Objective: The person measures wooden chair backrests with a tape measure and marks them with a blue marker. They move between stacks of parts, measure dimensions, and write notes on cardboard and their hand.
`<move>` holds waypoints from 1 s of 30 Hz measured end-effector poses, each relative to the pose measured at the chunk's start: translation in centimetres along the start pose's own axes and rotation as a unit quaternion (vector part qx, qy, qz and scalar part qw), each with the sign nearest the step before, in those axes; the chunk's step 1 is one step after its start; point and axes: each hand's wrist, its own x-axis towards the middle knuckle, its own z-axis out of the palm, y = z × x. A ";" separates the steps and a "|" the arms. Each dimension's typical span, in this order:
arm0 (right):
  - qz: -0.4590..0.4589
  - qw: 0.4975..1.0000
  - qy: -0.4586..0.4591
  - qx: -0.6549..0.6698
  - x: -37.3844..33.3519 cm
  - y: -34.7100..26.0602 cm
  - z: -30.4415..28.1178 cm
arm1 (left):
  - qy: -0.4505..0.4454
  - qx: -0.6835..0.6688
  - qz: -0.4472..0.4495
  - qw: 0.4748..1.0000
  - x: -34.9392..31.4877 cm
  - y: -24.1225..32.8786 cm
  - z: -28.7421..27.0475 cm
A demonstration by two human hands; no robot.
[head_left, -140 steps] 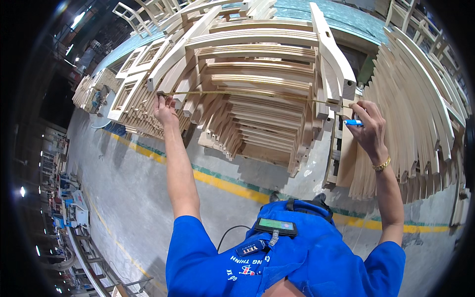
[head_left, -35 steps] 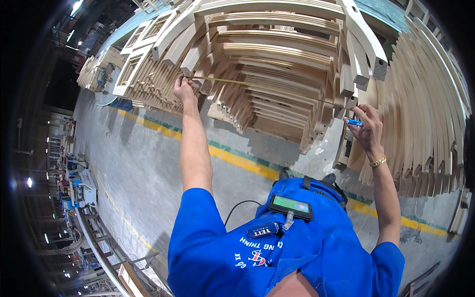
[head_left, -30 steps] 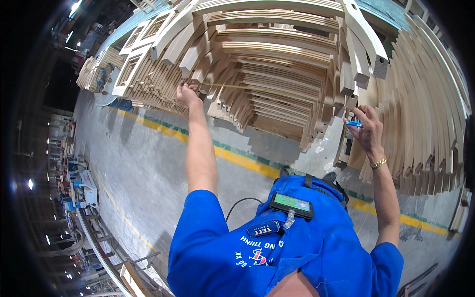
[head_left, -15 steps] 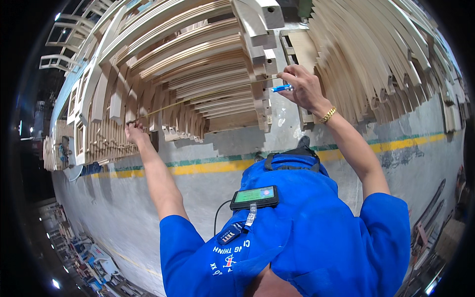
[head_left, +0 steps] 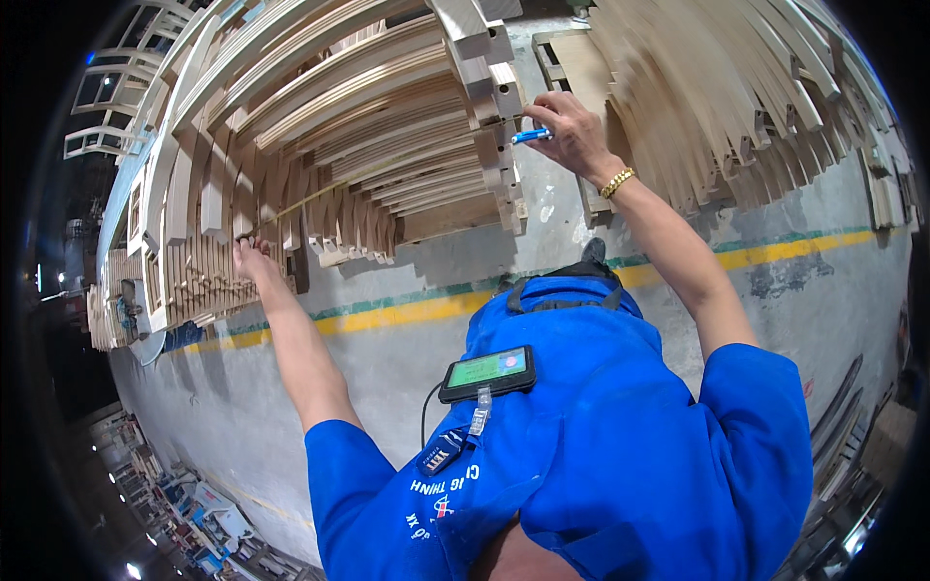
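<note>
A thin yellow measuring tape [head_left: 329, 190] runs taut across a stack of pale wooden frames [head_left: 363, 102], between my two hands. At the stack's left side, my left hand [head_left: 254, 259] is closed on one end of the tape, fingers pinched by the ends of the wooden legs. My right hand [head_left: 576, 136] pinches the tape at the right side, just off the posts with round holes. That same hand also keeps a blue pen [head_left: 530, 137] between its fingers. A gold bracelet [head_left: 617, 182] circles my right wrist. Whether a tape case is inside either hand is hidden.
A second stack of curved wooden parts [head_left: 717, 116] stands to the right, beside a pallet [head_left: 572, 73]. Pale chair frames [head_left: 116, 92] are at the far left. A yellow and green line [head_left: 387, 317] crosses the grey floor in front of my feet.
The whole view has shifted a little, so stack and hands sit higher and farther left in it. Both hands keep their grip, and the tape stays stretched across the stack.
</note>
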 end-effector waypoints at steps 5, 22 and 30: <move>-0.003 1.000 -0.004 -0.008 -0.1 -0.2 0.2 | 0.028 0.011 -0.020 0.999 0.1 -0.4 -0.2; 0.051 0.991 -0.116 0.039 -4.1 -2.9 2.6 | -0.026 0.069 -0.073 0.995 0.4 -5.4 -4.6; 0.077 0.989 -0.123 0.031 -5.7 -2.9 2.6 | 0.099 0.009 -0.063 0.993 -1.5 -7.6 -2.5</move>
